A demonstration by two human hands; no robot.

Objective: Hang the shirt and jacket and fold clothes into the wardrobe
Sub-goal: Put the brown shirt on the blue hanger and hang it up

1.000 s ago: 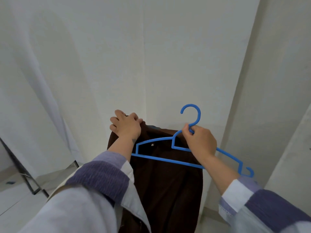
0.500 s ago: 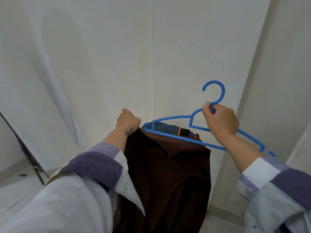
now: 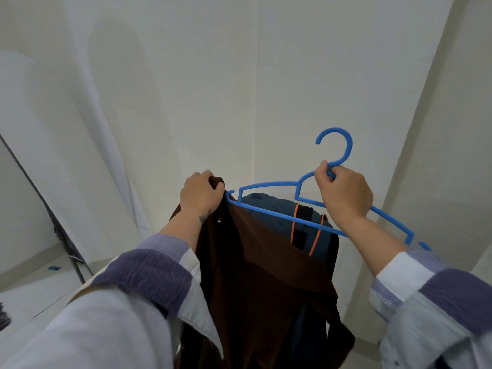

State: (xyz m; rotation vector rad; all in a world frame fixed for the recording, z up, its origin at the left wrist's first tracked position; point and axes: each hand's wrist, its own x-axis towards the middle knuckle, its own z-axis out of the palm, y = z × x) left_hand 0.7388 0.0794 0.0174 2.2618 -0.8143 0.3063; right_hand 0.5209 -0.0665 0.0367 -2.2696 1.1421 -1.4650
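In front of the pale walls (image 3: 266,75) where they meet in a corner, a person holds a dark brown jacket (image 3: 266,275) up in mid-air, with nothing beneath it carrying it. The left hand (image 3: 201,191) is clenched on a bunch of the brown fabric at the jacket's top left edge, so the garment hangs down from that grip between the two forearms. The right hand (image 3: 344,194) is closed around the neck of a blue plastic hanger (image 3: 269,185), just below its hook, which points upward. The hanger is tilted, its left end lying against the fabric right beside the left hand, its right end dropping lower past the right wrist. The lower bar crosses in front of the jacket's open top, where a blue lining (image 3: 269,206) with a black strip and thin orange trim shows. Both arms wear white sleeves with purple cuffs (image 3: 149,272). At the left edge a dark metal pole (image 3: 57,225) slants down to the light floor (image 3: 32,278), where a small blue item lies near its base.
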